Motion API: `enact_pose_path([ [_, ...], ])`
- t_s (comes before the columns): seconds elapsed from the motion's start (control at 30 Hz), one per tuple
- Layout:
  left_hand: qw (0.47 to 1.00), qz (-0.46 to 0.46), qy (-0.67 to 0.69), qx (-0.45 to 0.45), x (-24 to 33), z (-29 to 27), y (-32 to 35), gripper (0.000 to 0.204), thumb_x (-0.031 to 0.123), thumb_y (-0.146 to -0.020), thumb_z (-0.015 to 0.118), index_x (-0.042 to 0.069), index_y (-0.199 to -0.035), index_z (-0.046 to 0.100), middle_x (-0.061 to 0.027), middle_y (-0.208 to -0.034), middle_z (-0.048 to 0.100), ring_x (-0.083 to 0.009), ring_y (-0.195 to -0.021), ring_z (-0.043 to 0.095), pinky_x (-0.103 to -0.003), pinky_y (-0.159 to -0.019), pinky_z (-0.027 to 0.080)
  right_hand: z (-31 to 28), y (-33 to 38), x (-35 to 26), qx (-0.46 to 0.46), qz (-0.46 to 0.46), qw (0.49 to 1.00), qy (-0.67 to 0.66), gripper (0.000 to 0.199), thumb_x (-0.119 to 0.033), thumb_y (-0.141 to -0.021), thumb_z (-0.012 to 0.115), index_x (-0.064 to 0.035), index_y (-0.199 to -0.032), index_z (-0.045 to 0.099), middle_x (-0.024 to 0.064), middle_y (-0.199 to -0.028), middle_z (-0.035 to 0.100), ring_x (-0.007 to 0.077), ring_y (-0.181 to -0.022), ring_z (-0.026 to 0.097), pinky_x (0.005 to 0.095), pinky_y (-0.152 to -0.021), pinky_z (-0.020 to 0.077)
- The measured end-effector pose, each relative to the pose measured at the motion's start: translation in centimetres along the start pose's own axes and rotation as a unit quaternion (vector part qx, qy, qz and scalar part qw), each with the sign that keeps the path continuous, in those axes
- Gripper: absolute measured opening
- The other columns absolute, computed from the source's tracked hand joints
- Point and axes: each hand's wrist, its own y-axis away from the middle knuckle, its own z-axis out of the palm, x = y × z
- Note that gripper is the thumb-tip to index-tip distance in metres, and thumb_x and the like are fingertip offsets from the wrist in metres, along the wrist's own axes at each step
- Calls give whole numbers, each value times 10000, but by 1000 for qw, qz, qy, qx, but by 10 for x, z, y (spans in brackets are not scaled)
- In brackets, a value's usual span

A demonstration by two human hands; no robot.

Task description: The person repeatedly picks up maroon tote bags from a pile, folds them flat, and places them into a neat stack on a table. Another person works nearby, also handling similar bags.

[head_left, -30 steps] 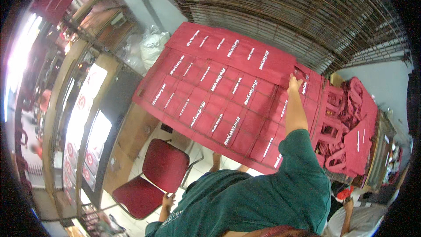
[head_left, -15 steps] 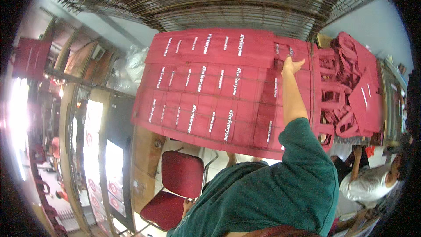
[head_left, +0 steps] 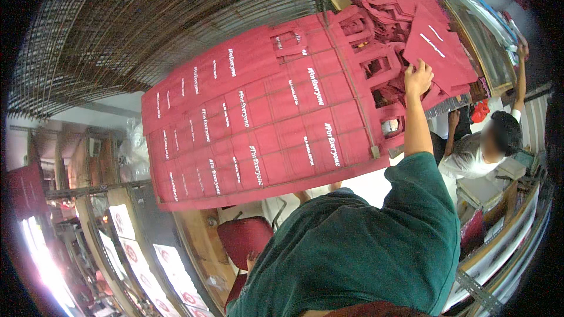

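My right hand [head_left: 419,77] reaches out to the right, its bent fingers closed at the lower left edge of a red fabric bag [head_left: 437,47] with white print. That bag lies on top of a heap of red bags [head_left: 385,0] with cut-out handles. To the left, several rows of printed red bags [head_left: 270,105] lie flat on a wire rack [head_left: 355,97]. My left hand [head_left: 252,259] shows only in part at my side, near a red chair [head_left: 244,238]; the green shirt hides most of it and its fingers cannot be made out.
Many raised wire racks [head_left: 147,29] fan out above the far left side. A person in a light shirt [head_left: 470,161] is at the right, beyond the heap. Framed screens [head_left: 493,258] lean at the lower right. Shelving with white printed sheets [head_left: 138,258] stands at the left.
My right hand has gone from above the rack to the bag on the heap, and its fingers have bent. The view has swung right, and the person at the right shows more fully.
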Motion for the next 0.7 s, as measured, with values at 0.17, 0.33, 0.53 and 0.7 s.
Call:
enact_pose_path([
  [0.17, 980, 100, 147, -95, 24, -6, -12, 633, 64, -790, 637, 65, -1324, 298, -200, -1156, 517, -321, -943, 566, -451, -827, 466, -1, -28, -6, -109, -21, 991, 71, 550, -488, -689, 657, -126, -1098, 586, 114, -1065, 552, 307, -1035, 497, 437, -836, 435],
  [0.33, 988, 58, 115, 85, 46, 13, 16, 445, 50, -803, 630, 40, -1202, 434, -84, -863, 559, -168, -773, 556, -308, -661, 457, 18, -39, -17, -154, -52, 981, 101, 416, -368, -695, 642, -95, -1007, 618, 105, -1053, 571, 286, -1035, 504, 442, -832, 441],
  [0.53, 913, 332, -17, 236, 214, 109, 115, 278, 78, -821, 628, 26, -1083, 551, -3, -756, 544, -60, -653, 485, -194, -550, 403, 9, -64, 2, -134, -120, 973, 144, 219, -232, -688, 597, -83, -839, 652, 85, -978, 593, 264, -948, 558, 440, -754, 483],
  [0.7, 923, 361, 62, 120, 307, 161, 122, 283, 85, -826, 619, -1, -1085, 545, -36, -836, 574, -98, -755, 540, -230, -683, 446, -45, -118, -7, -108, -66, 968, 218, 207, -211, -825, 483, -112, -918, 639, 99, -943, 626, 282, -879, 623, 489, -683, 494],
])
